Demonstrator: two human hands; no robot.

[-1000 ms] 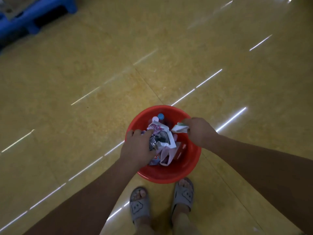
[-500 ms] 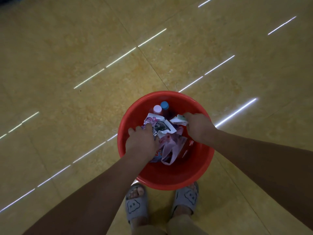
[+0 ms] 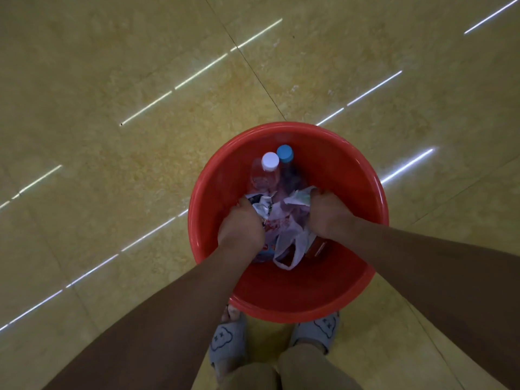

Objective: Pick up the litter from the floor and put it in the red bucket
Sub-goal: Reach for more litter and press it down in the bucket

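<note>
The red bucket (image 3: 349,280) stands on the floor right in front of my feet. Both my hands are down inside it. My left hand (image 3: 242,229) is closed on a crumpled printed wrapper (image 3: 260,205). My right hand (image 3: 327,216) is closed on a crumpled white paper (image 3: 299,197). Between the hands lies a pale plastic bag (image 3: 284,235) with its handle loop hanging toward me. Two plastic bottles lean at the far side of the bucket, one with a white cap (image 3: 270,161) and one with a blue cap (image 3: 284,153).
Glossy yellow floor tiles (image 3: 140,136) with streaks of reflected light surround the bucket, and no loose litter shows on them. My grey slippers (image 3: 228,340) are just under the bucket's near rim.
Both hands have gone from the bucket's top down into it with the wrapper and the paper. The view has tilted down and closed in; the blue object at the far left is out of sight.
</note>
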